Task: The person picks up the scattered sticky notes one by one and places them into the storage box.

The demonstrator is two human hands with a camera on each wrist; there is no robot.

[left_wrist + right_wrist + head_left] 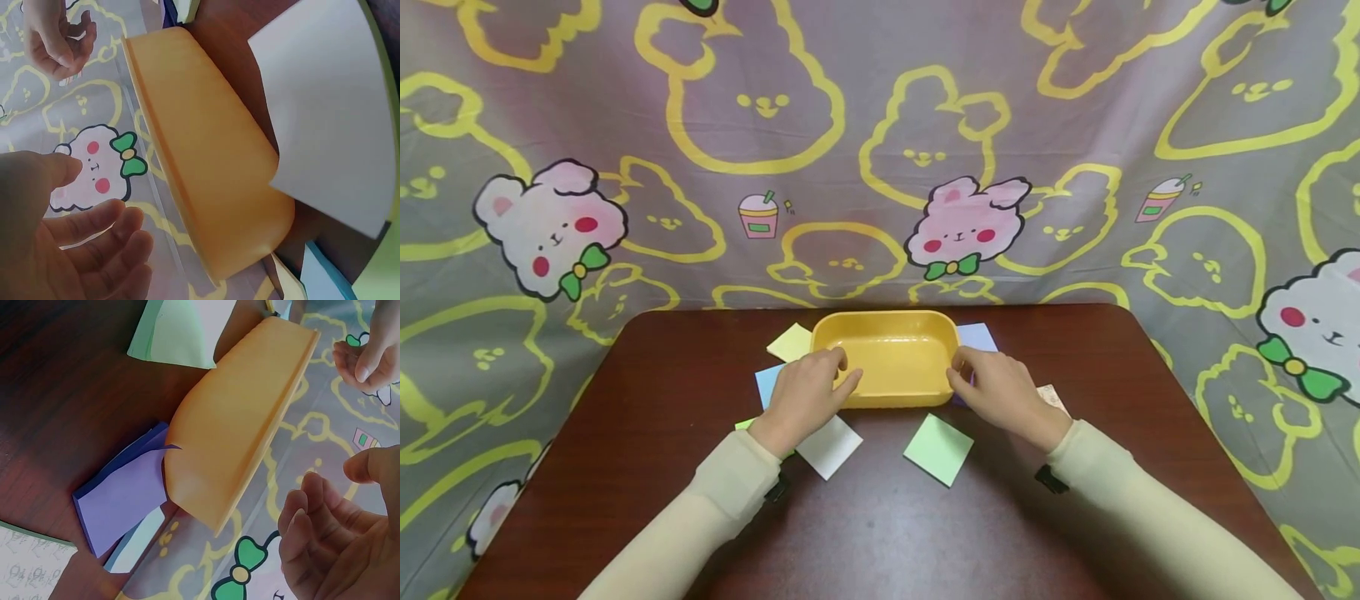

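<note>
The tray [893,367] lies on the worktop [880,533] between the left hand [805,392] and the right hand [1006,390], one just beside each end; both are unclosed, fingers loosely bent, gripping nothing, with paper pads [938,450] around the tray

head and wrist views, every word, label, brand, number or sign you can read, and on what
No text can be read anywhere.
Patterned note pad: small printed marks, too blurred to read.
Yellow tray: no lettering shows.
Light green note pad: no lettering shows.
Bunny-print cloth: drawings only, no readable words.
</note>
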